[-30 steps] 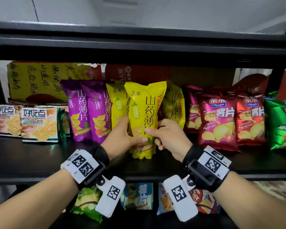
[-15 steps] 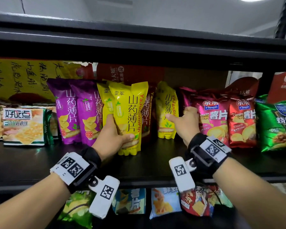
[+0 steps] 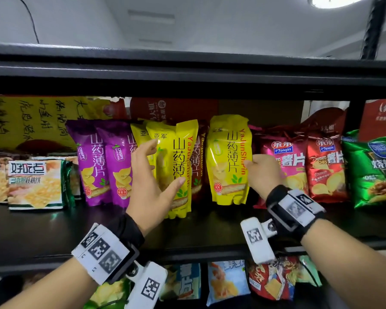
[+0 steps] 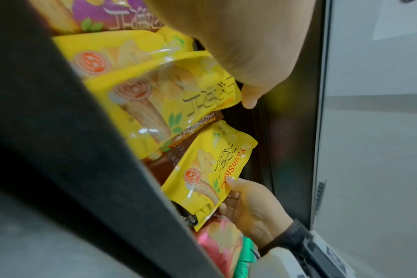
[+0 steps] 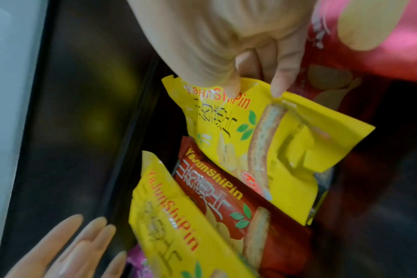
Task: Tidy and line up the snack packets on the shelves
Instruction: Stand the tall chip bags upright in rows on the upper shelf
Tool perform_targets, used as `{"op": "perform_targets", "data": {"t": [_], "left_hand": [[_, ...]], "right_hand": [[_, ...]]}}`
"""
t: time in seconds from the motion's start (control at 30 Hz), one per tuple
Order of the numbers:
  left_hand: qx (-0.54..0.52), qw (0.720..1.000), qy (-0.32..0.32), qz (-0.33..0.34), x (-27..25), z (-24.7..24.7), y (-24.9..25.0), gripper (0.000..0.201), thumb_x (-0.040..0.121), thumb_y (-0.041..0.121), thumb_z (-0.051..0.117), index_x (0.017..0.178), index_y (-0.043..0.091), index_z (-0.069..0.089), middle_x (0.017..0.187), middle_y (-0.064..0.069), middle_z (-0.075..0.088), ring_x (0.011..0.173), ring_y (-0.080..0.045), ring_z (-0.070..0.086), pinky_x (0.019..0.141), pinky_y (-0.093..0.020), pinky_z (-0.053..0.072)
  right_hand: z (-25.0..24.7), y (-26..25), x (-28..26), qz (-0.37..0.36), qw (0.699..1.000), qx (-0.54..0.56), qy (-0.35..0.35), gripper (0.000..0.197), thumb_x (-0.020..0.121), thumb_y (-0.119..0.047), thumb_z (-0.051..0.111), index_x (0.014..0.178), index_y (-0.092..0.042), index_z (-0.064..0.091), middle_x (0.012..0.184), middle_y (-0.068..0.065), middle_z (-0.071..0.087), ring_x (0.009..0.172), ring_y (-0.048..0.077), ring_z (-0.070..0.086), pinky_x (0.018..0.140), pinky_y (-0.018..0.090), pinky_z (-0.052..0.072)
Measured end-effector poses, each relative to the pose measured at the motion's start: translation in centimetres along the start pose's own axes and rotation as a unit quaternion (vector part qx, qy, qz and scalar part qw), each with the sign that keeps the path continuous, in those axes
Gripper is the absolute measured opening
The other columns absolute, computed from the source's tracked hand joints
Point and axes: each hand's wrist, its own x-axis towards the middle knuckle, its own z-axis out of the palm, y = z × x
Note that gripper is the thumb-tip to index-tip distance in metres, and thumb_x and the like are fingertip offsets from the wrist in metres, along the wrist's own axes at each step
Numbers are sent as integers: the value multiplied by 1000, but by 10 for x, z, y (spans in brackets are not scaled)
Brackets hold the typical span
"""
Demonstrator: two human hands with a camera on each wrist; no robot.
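Note:
On the black shelf stand several yellow yam-chip packets. The front yellow packet stands upright at the middle. My left hand hovers in front of it, fingers spread and straight, holding nothing. A second yellow packet stands to its right, and my right hand pinches its right edge between thumb and finger. In the right wrist view the pinched packet lies above a red-brown packet and the front yellow packet. The left wrist view shows both yellow packets.
Two purple packets and cracker packs stand to the left. Pink and red chip bags and a green bag fill the right. The upper shelf board hangs close above. More packets lie on the lower shelf.
My left hand has let go of the front yellow packet and spread open. My right hand has taken hold of the right yellow packet's edge, and the packet now faces forward.

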Motion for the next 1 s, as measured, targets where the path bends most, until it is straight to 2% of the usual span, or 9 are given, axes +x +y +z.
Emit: {"op": "perform_targets", "data": {"t": [0.13,0.27,0.47,0.53,0.6,0.67,0.77,0.9,1.0], "left_hand": [[-58,998,-33,-2,1,13,23,75,79,45,73,140,38,31,134,18,39,126,-7,44,97,-39,50],[-67,994,-72,-41,2,32,32,81,78,43,81,142,27,34,135,9,47,125,-3,47,99,-17,42],[-75,975,-144,-149,-3,41,48,93,64,64,76,142,25,42,127,17,58,115,4,55,91,-15,46],[-99,966,-162,-173,-2,36,49,71,69,58,79,128,26,57,117,18,68,106,5,63,87,-16,50],[-133,957,-172,-190,-2,25,46,32,80,36,81,110,27,72,106,13,76,99,-2,70,84,-24,54],[-153,957,-154,-193,-4,9,41,14,83,18,80,90,30,79,94,11,79,89,-4,73,74,-23,56],[-126,967,-95,-200,-7,-23,28,15,81,6,79,81,21,80,87,1,79,85,-18,75,77,-40,60],[-113,977,-28,-180,-7,-83,10,29,80,7,78,83,36,81,89,8,79,85,-9,75,75,-23,59],[-94,976,21,-195,-2,-136,-7,31,79,2,76,81,33,82,88,7,79,83,-10,73,75,-24,58]], "right_hand": [[-25,9,-24,-24,998,49,21,30,95,-11,56,73,9,61,62,14,57,67,39,57,69,56,52],[-47,11,-43,-30,994,101,36,29,96,-10,55,74,8,60,73,27,63,71,47,59,69,62,50],[-55,-1,-70,-15,970,242,-18,28,99,-8,52,78,-14,69,79,7,72,56,15,53,44,25,40],[-49,-11,-77,-16,960,272,-60,26,100,-7,50,85,-14,70,86,9,72,60,17,54,43,23,39],[-39,-21,-82,-20,947,307,-89,28,101,-11,48,85,-15,70,82,5,72,59,14,54,41,21,38],[-28,-31,-85,6,921,370,-120,33,104,-26,43,89,-14,71,80,1,75,59,12,61,40,20,40],[-5,-46,-82,65,887,435,-142,48,103,-42,35,99,-8,69,88,7,76,73,16,70,46,27,51],[34,-62,-76,-7,939,289,-185,19,98,-31,57,88,-20,70,96,8,74,88,18,67,61,30,51],[64,-71,-73,-51,959,183,-211,20,80,-31,79,85,-15,69,91,9,74,86,23,69,74,36,54]]}}
